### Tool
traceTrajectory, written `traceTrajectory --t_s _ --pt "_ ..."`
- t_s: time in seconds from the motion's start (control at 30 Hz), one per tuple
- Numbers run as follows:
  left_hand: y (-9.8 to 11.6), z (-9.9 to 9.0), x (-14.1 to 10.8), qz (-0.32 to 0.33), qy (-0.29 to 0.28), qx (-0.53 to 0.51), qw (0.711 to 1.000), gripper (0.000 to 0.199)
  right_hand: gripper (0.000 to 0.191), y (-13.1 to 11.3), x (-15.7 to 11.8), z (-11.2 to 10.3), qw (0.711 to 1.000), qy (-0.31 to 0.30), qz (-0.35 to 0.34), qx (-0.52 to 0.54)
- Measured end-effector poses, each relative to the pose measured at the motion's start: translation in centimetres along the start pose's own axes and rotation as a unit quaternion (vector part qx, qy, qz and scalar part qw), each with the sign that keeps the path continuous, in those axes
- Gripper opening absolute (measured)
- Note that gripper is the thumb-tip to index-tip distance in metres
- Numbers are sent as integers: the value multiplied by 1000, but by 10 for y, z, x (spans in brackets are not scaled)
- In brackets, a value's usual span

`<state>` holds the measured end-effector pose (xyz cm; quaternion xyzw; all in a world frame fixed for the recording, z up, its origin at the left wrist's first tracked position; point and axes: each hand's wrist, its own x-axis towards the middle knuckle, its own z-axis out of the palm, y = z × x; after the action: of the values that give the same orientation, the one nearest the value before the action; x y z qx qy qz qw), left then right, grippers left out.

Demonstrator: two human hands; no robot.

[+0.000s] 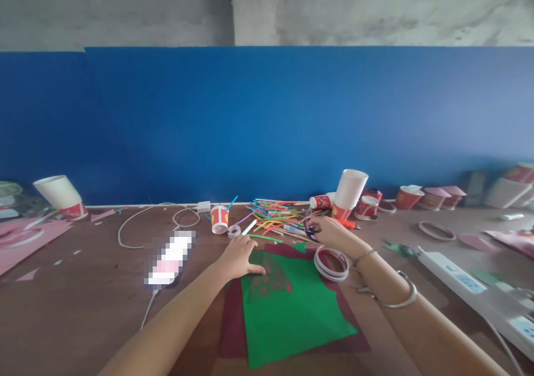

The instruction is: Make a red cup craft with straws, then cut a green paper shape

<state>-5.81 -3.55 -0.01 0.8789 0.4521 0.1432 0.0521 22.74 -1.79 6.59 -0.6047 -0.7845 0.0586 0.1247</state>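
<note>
A green sheet [292, 320] with reddish scribbled marks lies over a dark red sheet [231, 331] on the brown table. My left hand [242, 258] rests at the green sheet's upper left corner, thumb stretched out over it, fingers apart, near a white stick-like pen [249, 227]. Beyond the sheets, my right hand [323, 230] is closed around the dark handles of scissors [311, 231], beside a glue stick [294, 229] and a heap of coloured strips [271, 214]. White tape rings [331, 263] lie on the sheet's upper right part.
A paper cup [219, 219] and a small tape roll [234, 231] stand left of the strips. A lit phone [171, 259] lies on a cable at left. Stacked cups [349, 193], an orange cutter [347, 223] and a power strip [459, 276] are at right.
</note>
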Motion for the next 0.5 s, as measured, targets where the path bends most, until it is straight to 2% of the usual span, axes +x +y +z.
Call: traceTrajectory --t_s 0.13,0.17,0.23,0.3,0.4,0.5 --pt "0 4 3 -28 -6 -28 999 67 30 7 -4 10 996 50 23 67" --pt "0 6 4 -35 2 -32 999 68 31 5 -5 16 990 70 31 120" --pt "1 8 4 -49 15 -39 998 66 29 -2 -6 30 968 72 37 238" --pt "3 6 3 -67 9 -62 996 58 22 -12 -7 45 945 48 43 322" --pt "7 -3 4 -89 3 -129 988 38 21 -26 -7 64 891 -36 26 452" --pt "10 -17 10 -100 69 -219 968 34 28 -34 -6 72 852 -103 8 514"
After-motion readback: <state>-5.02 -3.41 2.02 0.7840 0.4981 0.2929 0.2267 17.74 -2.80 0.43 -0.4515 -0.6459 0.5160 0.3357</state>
